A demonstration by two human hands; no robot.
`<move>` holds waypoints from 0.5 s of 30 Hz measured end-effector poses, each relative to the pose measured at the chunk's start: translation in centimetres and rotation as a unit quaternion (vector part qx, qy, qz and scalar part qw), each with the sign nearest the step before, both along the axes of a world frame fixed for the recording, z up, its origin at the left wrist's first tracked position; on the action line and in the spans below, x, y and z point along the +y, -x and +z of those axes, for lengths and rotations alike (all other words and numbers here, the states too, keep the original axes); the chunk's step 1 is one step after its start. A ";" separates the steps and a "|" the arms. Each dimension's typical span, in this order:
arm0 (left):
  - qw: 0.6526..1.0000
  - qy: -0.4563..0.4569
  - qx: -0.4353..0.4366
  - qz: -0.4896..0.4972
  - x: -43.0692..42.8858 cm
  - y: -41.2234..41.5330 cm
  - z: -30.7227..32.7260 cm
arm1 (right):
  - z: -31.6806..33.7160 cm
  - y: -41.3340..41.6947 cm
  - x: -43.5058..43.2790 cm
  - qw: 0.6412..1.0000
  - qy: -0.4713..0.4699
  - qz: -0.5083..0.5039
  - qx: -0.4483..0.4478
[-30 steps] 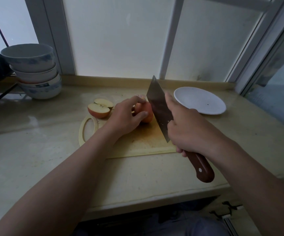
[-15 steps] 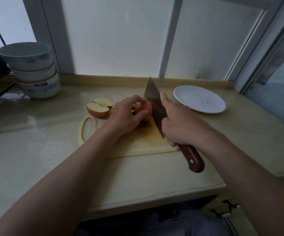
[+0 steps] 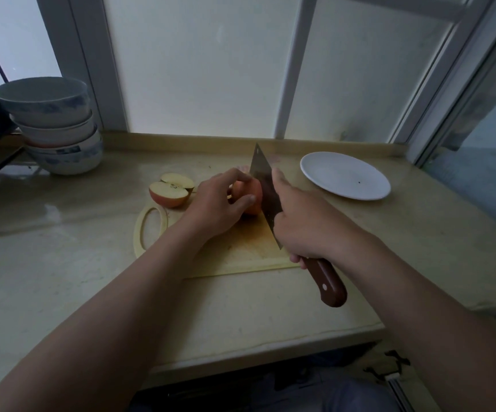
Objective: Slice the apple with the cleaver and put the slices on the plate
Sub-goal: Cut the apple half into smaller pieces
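head view: white plate (image 3: pixel 344 176) on the counter (image 3: pixel 92 263), right of the cutting board (image 3: pixel 240 248), only a tiny dark speck in it. stack of bowls (image 3: pixel 53 129) far left, contents not visible. left hand (image 3: pixel 220 203) curled over an apple piece (image 3: pixel 254 200) on the board, fingertips gripping it. right hand (image 3: pixel 303 227) wrapped round the cleaver (image 3: pixel 266 194) handle, forefinger along the blade, which sits edge-down against the piece's right side. two cut apple pieces (image 3: pixel 169 194) by the board's far-left corner
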State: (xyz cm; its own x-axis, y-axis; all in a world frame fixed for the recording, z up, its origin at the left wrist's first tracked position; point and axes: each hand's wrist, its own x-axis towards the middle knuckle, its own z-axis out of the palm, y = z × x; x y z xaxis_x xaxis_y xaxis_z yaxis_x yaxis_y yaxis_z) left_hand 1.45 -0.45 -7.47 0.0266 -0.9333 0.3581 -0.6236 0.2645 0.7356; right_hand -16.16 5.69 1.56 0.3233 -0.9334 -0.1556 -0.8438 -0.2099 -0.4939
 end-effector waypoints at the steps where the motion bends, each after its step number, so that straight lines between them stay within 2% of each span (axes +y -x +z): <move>1: 1.000 -0.002 -0.003 0.000 0.0 0.0 0.0 | -0.2 -0.2 -0.1 1.000 -0.005 -0.003 -0.001; 15: 1.000 0.017 -0.013 0.004 -0.1 -0.1 -0.5 | 0.1 -0.6 -1.8 0.998 -0.061 -0.006 0.029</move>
